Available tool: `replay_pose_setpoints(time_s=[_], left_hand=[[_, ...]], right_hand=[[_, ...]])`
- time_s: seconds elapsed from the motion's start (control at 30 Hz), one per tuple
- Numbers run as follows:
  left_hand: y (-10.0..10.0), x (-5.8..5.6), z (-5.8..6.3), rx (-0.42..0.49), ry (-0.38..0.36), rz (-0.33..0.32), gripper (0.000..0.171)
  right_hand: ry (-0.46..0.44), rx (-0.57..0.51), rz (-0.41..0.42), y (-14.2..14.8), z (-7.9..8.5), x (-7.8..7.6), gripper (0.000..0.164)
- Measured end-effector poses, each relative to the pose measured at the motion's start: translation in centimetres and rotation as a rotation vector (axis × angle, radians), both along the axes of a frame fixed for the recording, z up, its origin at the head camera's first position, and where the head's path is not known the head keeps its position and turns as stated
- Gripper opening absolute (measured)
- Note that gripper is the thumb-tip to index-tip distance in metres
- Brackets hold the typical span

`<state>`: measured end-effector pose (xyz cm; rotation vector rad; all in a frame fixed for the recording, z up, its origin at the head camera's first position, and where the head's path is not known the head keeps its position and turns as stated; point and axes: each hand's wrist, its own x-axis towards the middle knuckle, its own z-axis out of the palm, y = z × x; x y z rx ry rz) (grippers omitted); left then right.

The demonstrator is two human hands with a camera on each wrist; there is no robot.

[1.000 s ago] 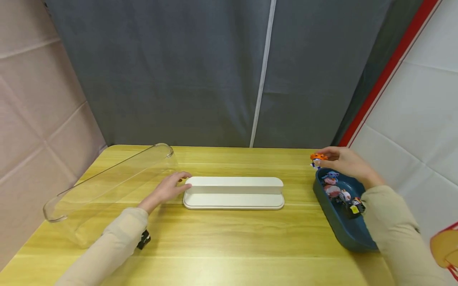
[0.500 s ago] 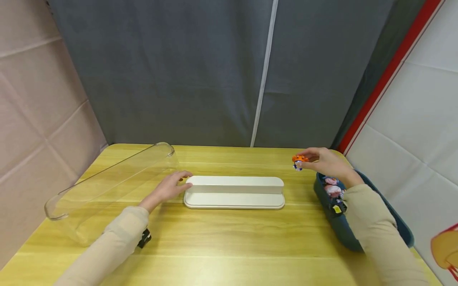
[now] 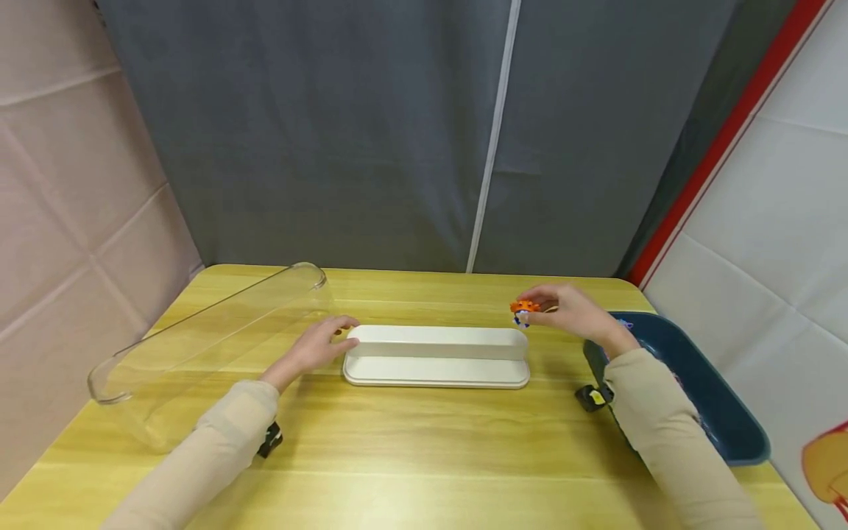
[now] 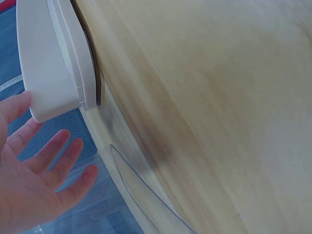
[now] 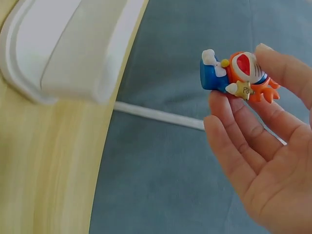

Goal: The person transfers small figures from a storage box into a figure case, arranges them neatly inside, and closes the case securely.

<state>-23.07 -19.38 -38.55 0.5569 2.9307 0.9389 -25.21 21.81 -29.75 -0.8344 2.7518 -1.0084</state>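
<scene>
My right hand (image 3: 575,316) pinches a small figurine (image 5: 234,70) between thumb and fingers, just beyond the right end of a white two-step display stand (image 3: 433,372). In the right wrist view the figurine has a blue body, an orange crab-like hood, a red open mouth and a yellow star; it lies sideways in that view. My left hand (image 3: 318,344) is at the stand's left end. In the left wrist view the thumb and index fingertip touch the stand's edge, and the other fingers extend loosely with nothing in them.
A clear plastic cover (image 3: 212,338) lies slantwise on the left of the wooden table (image 3: 411,449). At the right stands a dark blue bin (image 3: 729,412), partly hidden by my right sleeve (image 3: 669,427). A grey curtain (image 3: 331,147) hangs behind the table.
My right hand has carried the figurine left from above the bin toward the stand's right end. The left hand stays at the stand's left end.
</scene>
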Motion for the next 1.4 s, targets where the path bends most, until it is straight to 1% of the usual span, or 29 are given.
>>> replay_pose_setpoints(time_s=[0.23, 0.47, 0.53, 0.57, 0.67, 0.77, 0.8, 0.83, 1.03, 1.4], left_hand=[[0.1, -0.1, -0.1, -0.004, 0.005, -0.003, 0.039], [0.1, -0.2, -0.2, -0.010, 0.003, 0.005, 0.037], [0.1, -0.2, -0.3, -0.010, 0.000, 0.003, 0.037], [0.1, -0.3, -0.3, -0.011, 0.001, 0.003, 0.037], [0.1, -0.3, -0.3, -0.010, -0.003, 0.003, 0.038], [0.1, -0.3, -0.4, -0.005, -0.004, 0.004, 0.038], [0.1, -0.3, -0.4, -0.004, -0.005, 0.005, 0.038], [0.2, -0.3, -0.4, -0.001, -0.006, 0.006, 0.038], [0.2, -0.3, -0.4, -0.002, 0.000, 0.006, 0.038], [0.3, -0.2, -0.4, 0.000, -0.003, 0.007, 0.038]], right_hand=[[-0.028, -0.048, 0.064, -1.7, -1.4, 0.0, 0.031], [-0.044, -0.071, 0.126, -3.6, -2.5, 0.5, 0.033], [-0.058, -0.084, 0.146, -4.2, -2.8, 0.6, 0.033], [-0.068, -0.094, 0.155, -4.6, -2.6, 0.9, 0.033], [-0.093, -0.111, 0.173, -5.6, -3.1, 1.1, 0.032], [-0.115, -0.138, 0.193, -6.5, -3.7, 1.1, 0.032], [-0.117, -0.142, 0.201, -6.7, -4.2, 0.9, 0.032], [-0.121, -0.146, 0.209, -7.0, -4.4, 0.9, 0.032], [-0.144, -0.156, 0.220, -8.6, -5.3, 0.9, 0.033], [-0.169, -0.168, 0.242, -11.3, -6.2, 0.8, 0.030]])
